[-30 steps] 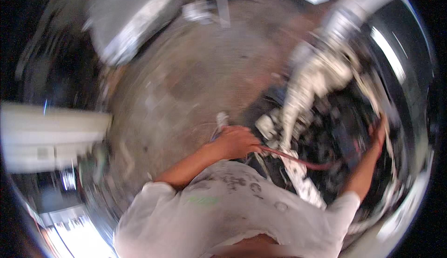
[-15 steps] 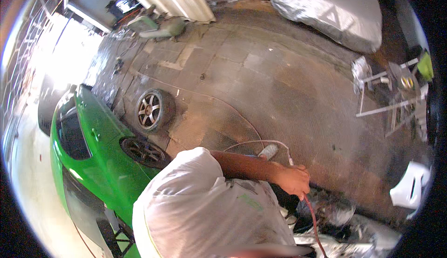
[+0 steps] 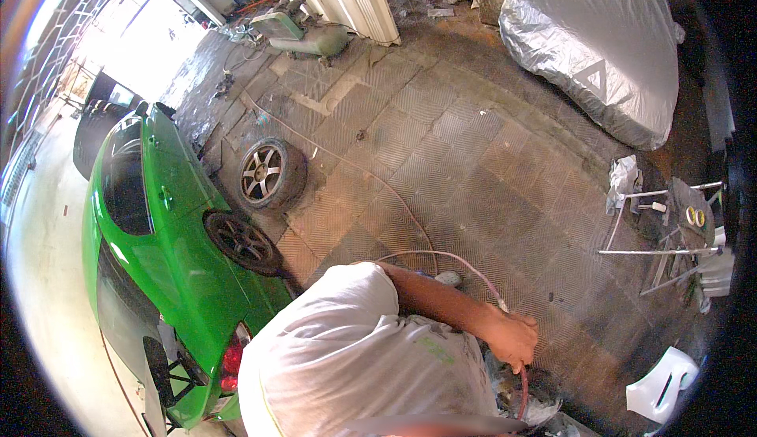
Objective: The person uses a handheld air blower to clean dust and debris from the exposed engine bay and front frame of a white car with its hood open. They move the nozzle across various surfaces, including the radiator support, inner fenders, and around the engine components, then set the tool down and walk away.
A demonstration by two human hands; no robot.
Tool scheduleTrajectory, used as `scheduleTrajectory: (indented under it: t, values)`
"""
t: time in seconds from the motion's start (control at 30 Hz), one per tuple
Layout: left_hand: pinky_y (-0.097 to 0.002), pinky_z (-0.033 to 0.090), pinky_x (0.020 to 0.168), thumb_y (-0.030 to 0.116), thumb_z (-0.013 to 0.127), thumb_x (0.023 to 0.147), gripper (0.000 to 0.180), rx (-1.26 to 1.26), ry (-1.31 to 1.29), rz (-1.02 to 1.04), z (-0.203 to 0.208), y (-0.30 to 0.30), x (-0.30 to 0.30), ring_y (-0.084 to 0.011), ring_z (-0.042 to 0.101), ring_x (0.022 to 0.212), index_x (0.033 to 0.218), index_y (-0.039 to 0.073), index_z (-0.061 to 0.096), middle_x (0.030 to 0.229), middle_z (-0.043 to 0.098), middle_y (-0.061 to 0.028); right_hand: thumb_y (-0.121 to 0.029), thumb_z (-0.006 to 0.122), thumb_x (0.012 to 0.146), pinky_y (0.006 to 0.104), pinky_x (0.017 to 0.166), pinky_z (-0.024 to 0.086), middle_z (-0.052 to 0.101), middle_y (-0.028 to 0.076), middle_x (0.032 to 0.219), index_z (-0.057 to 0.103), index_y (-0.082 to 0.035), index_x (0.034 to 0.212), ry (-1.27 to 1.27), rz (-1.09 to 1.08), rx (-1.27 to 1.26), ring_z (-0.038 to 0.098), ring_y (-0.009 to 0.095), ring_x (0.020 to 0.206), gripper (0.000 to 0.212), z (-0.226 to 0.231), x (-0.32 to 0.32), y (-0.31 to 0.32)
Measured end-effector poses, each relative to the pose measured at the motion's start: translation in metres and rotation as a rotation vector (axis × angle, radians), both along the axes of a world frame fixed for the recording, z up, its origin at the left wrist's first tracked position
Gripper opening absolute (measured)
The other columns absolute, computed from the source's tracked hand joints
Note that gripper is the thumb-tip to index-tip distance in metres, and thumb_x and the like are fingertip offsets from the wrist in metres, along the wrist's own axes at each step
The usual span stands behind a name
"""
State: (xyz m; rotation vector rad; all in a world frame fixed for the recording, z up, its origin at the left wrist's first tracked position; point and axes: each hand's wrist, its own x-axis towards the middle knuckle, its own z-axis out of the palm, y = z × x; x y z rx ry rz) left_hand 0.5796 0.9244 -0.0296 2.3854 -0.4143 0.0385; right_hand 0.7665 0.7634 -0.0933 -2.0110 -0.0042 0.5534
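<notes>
one hand [image 3: 514,339] shows at lower centre right, at the end of a bare forearm coming out of a white t-shirt sleeve [image 3: 347,334]; which side it belongs to cannot be told for sure from this twisted view, it reads as the left. fingers [image 3: 527,352] curled tight round a reddish hose [image 3: 522,382], fist wrapped on it. the other hand is out of view.

the hose runs up out of the fist, loops in a pale arc over the paved floor [image 3: 473,161] just beyond the forearm, then trails off thin across the pavers toward a green compressor tank [image 3: 303,37] at top. below the fist it drops toward dark cluttered stuff at the bottom edge, blurry, cannot tell what.

green car [image 3: 158,248] on the left, dark wheel fitted at its side. a loose alloy wheel [image 3: 268,173] lies on the floor just beside the car. grey covered car [image 3: 599,43] at top right. metal stand [image 3: 670,240] with rags at right, white plastic jug [image 3: 662,386] at lower right, well apart from the hand.
</notes>
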Motion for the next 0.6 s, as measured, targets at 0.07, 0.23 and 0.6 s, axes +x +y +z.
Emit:
scheduleTrajectory:
  t: [0.07, 0.23, 0.6]
  values:
    - [-0.0557, 0.046, 0.077, 0.052, 0.062, 0.099, 0.042, 0.027, 0.003, -0.026, 0.005, -0.003, 0.021, -0.0385, 0.07, 0.087, 0.09, 0.013, 0.078, 0.078, 0.071, -0.0111, -0.075, 0.04, 0.105, 0.0436, 0.063, 0.059, 0.073, 0.019, 0.082, 0.069, 0.007, 0.102, -0.023, -0.065, -0.01, 0.076, 0.031, 0.073, 0.087, -0.005, 0.03, -0.025]
    - [-0.0553, 0.055, 0.069, 0.049, 0.063, 0.099, 0.036, 0.018, 0.076, -0.094, 0.018, -0.034, 0.087, -0.0383, 0.073, 0.087, 0.095, 0.016, 0.076, 0.087, 0.075, -0.0127, -0.076, 0.038, 0.105, 0.0439, 0.063, 0.059, 0.073, 0.019, 0.076, 0.07, 0.008, 0.099, -0.225, -0.521, -0.022, 0.076, 0.031, 0.069, 0.09, 0.035, 0.141, -0.225]
    - [-0.0477, 0.052, 0.075, 0.033, 0.073, 0.1, 0.027, 0.239, 0.087, -0.241, 0.053, -0.097, 0.25, -0.0363, 0.067, 0.082, 0.101, 0.006, 0.077, 0.09, 0.074, -0.0146, -0.077, 0.035, 0.105, 0.0446, 0.061, 0.06, 0.073, 0.018, 0.063, 0.072, 0.011, 0.091, -0.314, -1.925, -0.284, 0.076, 0.031, 0.06, 0.097, 0.021, 0.084, -0.605]
